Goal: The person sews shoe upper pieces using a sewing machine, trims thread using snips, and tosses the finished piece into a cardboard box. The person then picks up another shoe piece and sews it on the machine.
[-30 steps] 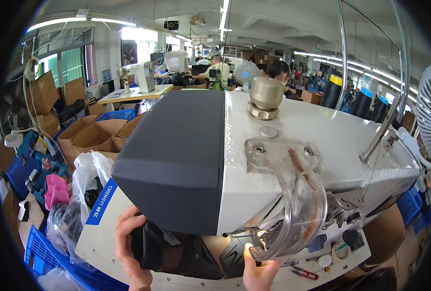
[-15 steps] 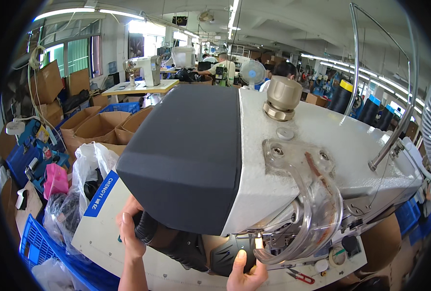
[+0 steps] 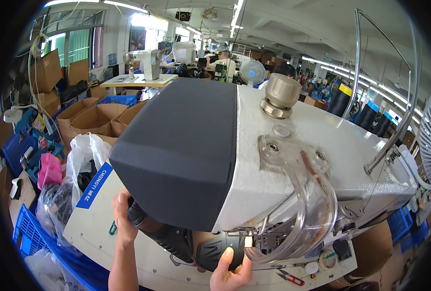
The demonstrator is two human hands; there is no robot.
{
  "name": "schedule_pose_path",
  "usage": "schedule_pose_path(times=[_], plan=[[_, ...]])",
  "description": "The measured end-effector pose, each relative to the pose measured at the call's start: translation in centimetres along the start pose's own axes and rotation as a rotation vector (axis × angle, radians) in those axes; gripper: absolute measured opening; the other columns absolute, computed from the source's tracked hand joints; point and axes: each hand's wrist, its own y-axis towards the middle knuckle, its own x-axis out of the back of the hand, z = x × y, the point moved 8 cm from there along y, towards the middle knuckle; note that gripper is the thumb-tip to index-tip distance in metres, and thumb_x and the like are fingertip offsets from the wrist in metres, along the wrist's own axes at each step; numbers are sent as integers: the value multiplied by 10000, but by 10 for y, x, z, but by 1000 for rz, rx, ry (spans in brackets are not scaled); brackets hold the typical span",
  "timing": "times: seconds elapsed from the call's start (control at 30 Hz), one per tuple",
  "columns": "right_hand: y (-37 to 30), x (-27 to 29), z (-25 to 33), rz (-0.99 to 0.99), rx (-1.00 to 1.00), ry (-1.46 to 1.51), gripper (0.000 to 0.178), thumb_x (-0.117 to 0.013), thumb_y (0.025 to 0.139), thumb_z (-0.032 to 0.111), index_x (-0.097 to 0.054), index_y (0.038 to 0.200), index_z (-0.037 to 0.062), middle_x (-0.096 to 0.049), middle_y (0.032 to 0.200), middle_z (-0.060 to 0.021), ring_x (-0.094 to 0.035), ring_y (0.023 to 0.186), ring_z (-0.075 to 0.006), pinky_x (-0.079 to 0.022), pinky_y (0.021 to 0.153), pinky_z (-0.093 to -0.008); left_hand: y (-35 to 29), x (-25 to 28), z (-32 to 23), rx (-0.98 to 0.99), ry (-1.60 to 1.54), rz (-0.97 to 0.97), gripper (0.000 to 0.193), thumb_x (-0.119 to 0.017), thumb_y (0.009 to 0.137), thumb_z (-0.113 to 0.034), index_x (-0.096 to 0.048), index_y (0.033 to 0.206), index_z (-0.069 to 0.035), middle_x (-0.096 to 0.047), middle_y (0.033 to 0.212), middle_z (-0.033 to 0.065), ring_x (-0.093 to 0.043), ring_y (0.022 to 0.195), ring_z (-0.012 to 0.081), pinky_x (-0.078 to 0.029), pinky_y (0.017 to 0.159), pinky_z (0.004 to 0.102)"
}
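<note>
A black workpiece (image 3: 220, 248) with moulded, ribbed panels and a tan section lies under the head of a sewing machine (image 3: 268, 179). What kind of article it is, I cannot make out. My left hand (image 3: 123, 218) is closed round its ribbed black end, beside the machine's dark front cover (image 3: 176, 150). Close to the lit needle area, my right hand (image 3: 232, 271) pinches the near edge of the panel, thumb on top. The machine head hides part of the workpiece, and a clear curved guard (image 3: 317, 213) covers part of the needle area.
Red-handled thread snips (image 3: 291, 277) and small round items lie on the table (image 3: 94, 242) at right. A small teal tool (image 3: 112, 228) lies by my left hand. A blue crate (image 3: 55, 252) and plastic bags stand left; open cardboard boxes (image 3: 99, 119) stand behind. People work farther off.
The view has shifted slightly, so the machine sits a little further left. The teal tool shows more clearly beside my left hand. Both hands keep their hold on the workpiece.
</note>
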Motion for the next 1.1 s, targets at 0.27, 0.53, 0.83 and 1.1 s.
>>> schedule_pose_path(times=[0.27,0.53,0.83,1.1], plan=[[4,7,-12,-43,-44,21,179,-643,868,130,-572,823,-28,-488,625,-51,-434,541,-116,-384,485,-286,-13,1,-6,-12,-97,112,431,-400,971,-401,-567,1071,-17,-611,985,69,-589,892,138,-457,807,280],[5,4,-30,41,-118,120,285,-680,844,163,-518,696,-19,-464,564,-44,-430,500,-131,-354,451,-294,-17,12,-9,-24,12,8,499,-370,975,-416,-619,934,15,-631,837,72,-579,773,137,-445,739,268],[49,17,-86,328,-341,-126,248,-660,770,106,-597,967,-30,-615,857,-88,-576,761,-168,-463,709,-295,-91,0,-59,-558,847,482,308,-442,919,-216,-583,860,52,-638,929,224,-611,871,241,-463,831,342],[78,40,61,537,-105,463,357,-673,800,301,-563,914,-19,-578,873,-104,-556,809,-191,-450,728,-322,-56,-55,-98,-85,-254,332,545,-455,880,-497,-625,920,20,-643,908,176,-598,931,309,-388,952,434]])
